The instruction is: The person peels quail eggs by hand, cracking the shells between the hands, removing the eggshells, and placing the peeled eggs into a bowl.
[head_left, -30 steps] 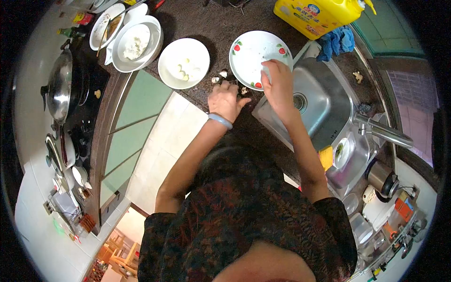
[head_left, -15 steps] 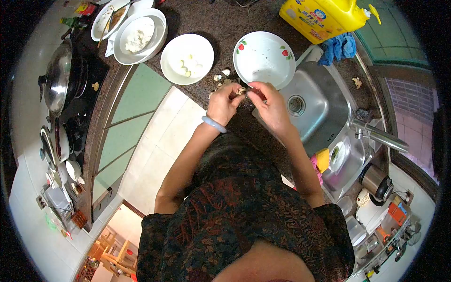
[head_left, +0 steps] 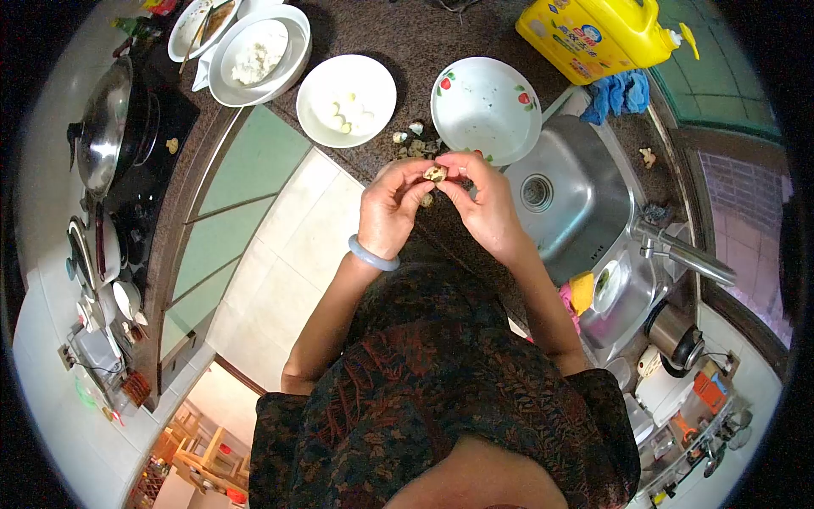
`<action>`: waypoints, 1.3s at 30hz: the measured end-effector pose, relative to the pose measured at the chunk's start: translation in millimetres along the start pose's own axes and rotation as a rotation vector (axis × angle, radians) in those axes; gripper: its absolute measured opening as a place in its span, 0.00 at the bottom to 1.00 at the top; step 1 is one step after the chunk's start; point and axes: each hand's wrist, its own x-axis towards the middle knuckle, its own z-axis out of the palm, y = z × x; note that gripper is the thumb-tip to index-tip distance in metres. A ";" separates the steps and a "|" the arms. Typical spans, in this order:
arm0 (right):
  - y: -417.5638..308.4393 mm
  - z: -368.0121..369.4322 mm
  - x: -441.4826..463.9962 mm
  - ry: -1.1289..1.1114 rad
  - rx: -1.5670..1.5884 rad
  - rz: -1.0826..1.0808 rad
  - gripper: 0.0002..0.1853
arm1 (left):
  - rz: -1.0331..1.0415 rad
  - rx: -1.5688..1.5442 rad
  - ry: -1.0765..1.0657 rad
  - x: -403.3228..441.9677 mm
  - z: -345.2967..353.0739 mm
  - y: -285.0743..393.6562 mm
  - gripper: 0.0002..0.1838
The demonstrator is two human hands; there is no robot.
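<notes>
Between the fingertips of both hands is a small speckled quail egg (head_left: 435, 173), its shell mottled brown and cream. My left hand (head_left: 388, 205), with a pale bangle at the wrist, pinches it from the left. From the right, my right hand (head_left: 485, 204) grips it with thumb and fingers. Bits of speckled shell (head_left: 417, 148) lie on the counter just beyond my hands. A white bowl (head_left: 310, 102) holding several small whitish peeled eggs (head_left: 349, 117) stands ahead to the left. Ahead to the right is a white bowl with strawberry prints (head_left: 465, 81), with small dark specks inside.
A steel sink (head_left: 568, 195) with a faucet (head_left: 691, 254) lies to the right. Beyond it stand a blue cloth (head_left: 617, 95) and a yellow jug (head_left: 585, 38). Stacked bowls (head_left: 301, 64) sit at the far left, near a wok (head_left: 103, 136) on the stove.
Both hands have come slightly nearer my body and turned, so the egg between the fingers shows more plainly. The whole view has shifted a little.
</notes>
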 end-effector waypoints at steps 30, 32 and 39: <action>-18.3 18.5 -4.1 0.107 -0.045 -0.038 0.09 | 0.215 0.327 0.148 -8.2 -4.9 16.9 0.18; -18.7 19.2 -3.3 0.116 -0.078 -0.057 0.09 | 0.201 0.300 0.154 -8.8 -4.8 12.8 0.18; -8.1 18.5 1.5 0.111 -0.068 0.023 0.06 | -0.113 -0.347 0.052 -9.6 -7.1 15.1 0.16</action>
